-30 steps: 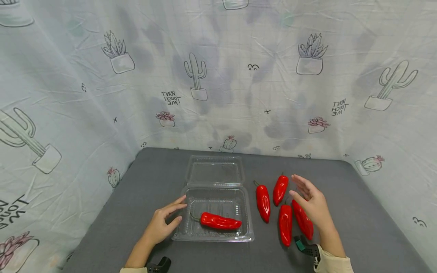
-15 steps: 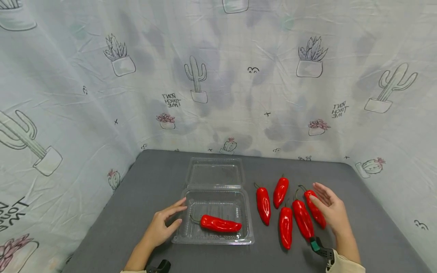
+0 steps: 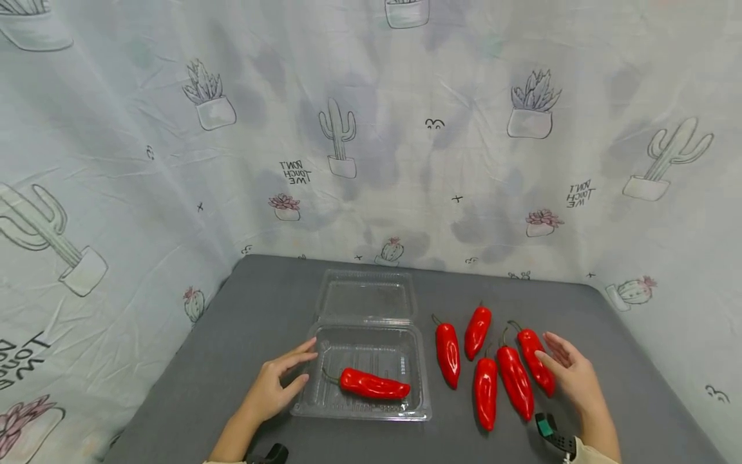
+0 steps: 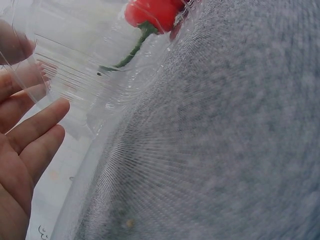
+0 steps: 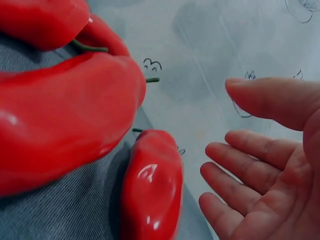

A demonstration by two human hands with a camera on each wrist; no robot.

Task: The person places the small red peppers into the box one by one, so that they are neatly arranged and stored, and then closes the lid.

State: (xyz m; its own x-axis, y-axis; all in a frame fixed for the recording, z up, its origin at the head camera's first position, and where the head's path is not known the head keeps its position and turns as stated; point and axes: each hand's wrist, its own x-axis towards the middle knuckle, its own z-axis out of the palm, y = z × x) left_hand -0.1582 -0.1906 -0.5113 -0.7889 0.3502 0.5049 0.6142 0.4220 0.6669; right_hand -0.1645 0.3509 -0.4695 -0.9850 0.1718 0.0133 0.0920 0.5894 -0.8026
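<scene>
One red pepper (image 3: 373, 384) with a green stem lies inside a clear plastic clamshell box (image 3: 365, 412), whose lid (image 3: 368, 296) is folded back behind it. My left hand (image 3: 275, 386) is at the box's left side, fingers extended along the edge; in the left wrist view the fingers (image 4: 40, 125) are close to the clear wall, contact uncertain. Beside the rightmost red pepper (image 3: 536, 362) my right hand (image 3: 574, 374) hovers with spread, relaxed fingers. Nothing lies in its palm in the right wrist view, where a pepper (image 5: 152, 185) is nearby.
More red peppers lie right of the box: one nearest it (image 3: 447, 354), one farther back (image 3: 478, 332), and others in front (image 3: 485, 393). A grey cloth (image 3: 266, 283) covers the table. A printed cactus curtain (image 3: 371, 129) hangs behind and at both sides.
My right hand has moved right and slightly toward me, uncovering the rightmost pepper. The left hand and the box have stayed in place.
</scene>
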